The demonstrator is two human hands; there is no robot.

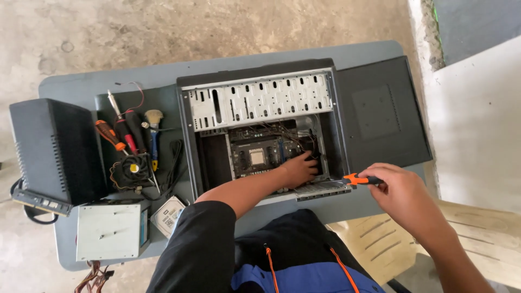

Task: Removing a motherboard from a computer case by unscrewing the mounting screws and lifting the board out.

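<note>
An open black computer case [260, 70] lies on its side on a grey table [70, 84], with the green motherboard [255, 154] and cables showing inside. My left hand [299, 168] reaches into the case, fingers curled down among the cables at the board's right edge. My right hand [404, 190] hovers just outside the case's near right corner and holds an orange-and-black screwdriver [362, 179] by its handle, tip pointing left toward the case rim.
The case's black side panel [382, 111] lies to the right. To the left lie several screwdrivers [116, 135], a brush [154, 122], a cooling fan [130, 169], a silver power supply [111, 230], a hard drive [169, 214] and a black box [51, 149]. A wooden chair [477, 233] stands at right.
</note>
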